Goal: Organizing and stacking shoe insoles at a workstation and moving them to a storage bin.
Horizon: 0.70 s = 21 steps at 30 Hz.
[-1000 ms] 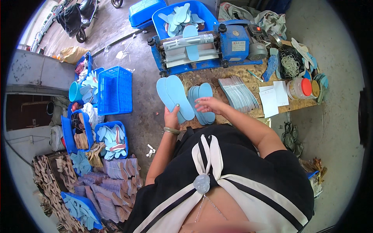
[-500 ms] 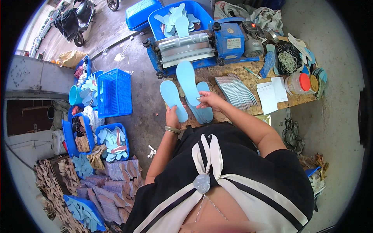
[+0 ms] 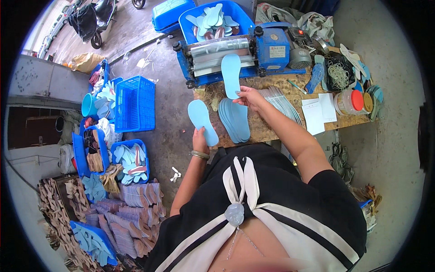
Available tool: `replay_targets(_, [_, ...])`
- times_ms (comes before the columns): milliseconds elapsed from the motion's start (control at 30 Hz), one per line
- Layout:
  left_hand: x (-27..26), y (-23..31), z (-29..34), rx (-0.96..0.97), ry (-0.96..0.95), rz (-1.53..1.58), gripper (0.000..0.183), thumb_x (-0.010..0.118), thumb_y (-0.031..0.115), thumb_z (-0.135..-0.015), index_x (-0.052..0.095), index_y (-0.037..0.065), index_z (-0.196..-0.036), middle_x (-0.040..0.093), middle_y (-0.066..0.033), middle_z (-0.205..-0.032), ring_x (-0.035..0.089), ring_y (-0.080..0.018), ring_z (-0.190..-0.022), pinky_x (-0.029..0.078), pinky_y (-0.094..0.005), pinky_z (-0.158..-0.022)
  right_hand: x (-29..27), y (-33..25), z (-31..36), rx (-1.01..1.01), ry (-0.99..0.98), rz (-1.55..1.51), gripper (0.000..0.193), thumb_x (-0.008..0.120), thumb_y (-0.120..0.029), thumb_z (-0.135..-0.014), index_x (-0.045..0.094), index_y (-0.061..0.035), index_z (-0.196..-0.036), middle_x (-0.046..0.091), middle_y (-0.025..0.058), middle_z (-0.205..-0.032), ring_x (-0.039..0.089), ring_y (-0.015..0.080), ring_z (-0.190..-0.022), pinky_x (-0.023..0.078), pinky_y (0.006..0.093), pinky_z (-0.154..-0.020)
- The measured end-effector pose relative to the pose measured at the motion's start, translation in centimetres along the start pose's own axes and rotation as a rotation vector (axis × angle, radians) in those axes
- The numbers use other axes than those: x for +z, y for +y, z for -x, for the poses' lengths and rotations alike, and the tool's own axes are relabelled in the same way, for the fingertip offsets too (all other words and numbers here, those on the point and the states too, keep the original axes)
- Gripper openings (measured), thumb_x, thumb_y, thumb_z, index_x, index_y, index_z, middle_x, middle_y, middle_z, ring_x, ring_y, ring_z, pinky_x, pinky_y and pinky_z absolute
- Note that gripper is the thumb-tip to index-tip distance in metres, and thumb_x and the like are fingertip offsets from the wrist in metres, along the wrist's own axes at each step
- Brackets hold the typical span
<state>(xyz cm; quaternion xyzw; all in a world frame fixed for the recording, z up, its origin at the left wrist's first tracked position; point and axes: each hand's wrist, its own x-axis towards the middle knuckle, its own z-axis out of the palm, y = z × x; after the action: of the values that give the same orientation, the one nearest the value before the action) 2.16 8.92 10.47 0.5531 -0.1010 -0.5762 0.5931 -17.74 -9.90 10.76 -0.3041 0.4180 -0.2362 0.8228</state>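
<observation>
My left hand [image 3: 200, 140] grips the heel end of a light blue insole [image 3: 200, 117], its toe end pointing away from me. In my right hand [image 3: 248, 98] is another blue insole [image 3: 231, 72], pinched at its lower end and raised in front of the rollers of a blue machine [image 3: 222, 56]. Whether that insole touches the rollers I cannot tell. Between and below my hands, a stack of blue insoles [image 3: 233, 122] lies fanned on the wooden bench [image 3: 272, 131]. Just right of my right hand stands a row of stacked insoles [image 3: 282, 103], partly covered by my forearm.
Behind the machine is a blue bin [image 3: 247, 19] of cut insoles. White papers [image 3: 313, 119], a red-lidded jar [image 3: 351, 102] and a green pen [image 3: 297, 86] rest on the bench's right. Blue baskets [image 3: 135, 104] and piles of bundled insoles [image 3: 131, 217] stand on the floor at left.
My right hand has moved away from me and right, carrying its insole off the stack toward the rollers. The insole that lay on the rollers is gone from there. My left hand stays nearly in place.
</observation>
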Motion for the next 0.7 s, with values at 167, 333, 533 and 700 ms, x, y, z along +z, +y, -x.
replay_targets(167, [-0.2, 0.4, 0.1, -0.034, 0.003, 0.027, 0.032, 0.037, 0.008, -0.084, 0.04, 0.001, -0.115, 0.059, -0.0169, -0.098, 0.061, -0.0274, -0.082, 0.05, -0.0368, -0.07, 0.4, 0.0, -0.1, -0.001, 0.001, 0.014, 0.026, 0.047, -0.007, -0.085, 0.049, -0.0056, -0.112, 0.062, 0.0065, -0.092, 0.063, 0.0132, -0.071, 0.048, 0.0182, -0.053])
replay_targets(333, [-0.9, 0.1, -0.4, -0.022, -0.004, 0.049, 0.032, 0.036, 0.009, -0.084, 0.04, 0.001, -0.116, 0.059, -0.0172, -0.098, 0.061, -0.0271, -0.082, 0.05, -0.0366, -0.069, 0.8, 0.0, -0.8, 0.004, 0.01, 0.025, 0.026, 0.047, -0.006, -0.086, 0.05, -0.0057, -0.111, 0.062, 0.0064, -0.092, 0.063, 0.013, -0.071, 0.048, 0.0179, -0.052])
replay_targets(533, [-0.6, 0.7, -0.5, -0.045, 0.019, 0.011, 0.031, 0.036, 0.01, -0.085, 0.04, 0.002, -0.115, 0.059, -0.0161, -0.098, 0.061, -0.025, -0.081, 0.051, -0.0335, -0.061, 0.8, -0.2, -1.3, 0.015, -0.005, 0.028, 0.027, 0.046, -0.006, -0.086, 0.05, -0.0056, -0.112, 0.062, 0.0062, -0.092, 0.063, 0.0129, -0.07, 0.049, 0.0181, -0.052])
replay_targets(700, [-0.4, 1.2, -0.5, -0.043, 0.051, -0.051, 0.032, 0.038, 0.014, -0.084, 0.043, -0.001, -0.112, 0.059, -0.0157, -0.094, 0.06, -0.0268, -0.082, 0.048, -0.0373, -0.072, 0.5, 0.5, -1.7, 0.034, 0.003, 0.042, 0.029, 0.045, -0.005, -0.086, 0.048, -0.0046, -0.115, 0.061, 0.0077, -0.095, 0.063, 0.0123, -0.07, 0.048, 0.0173, -0.049])
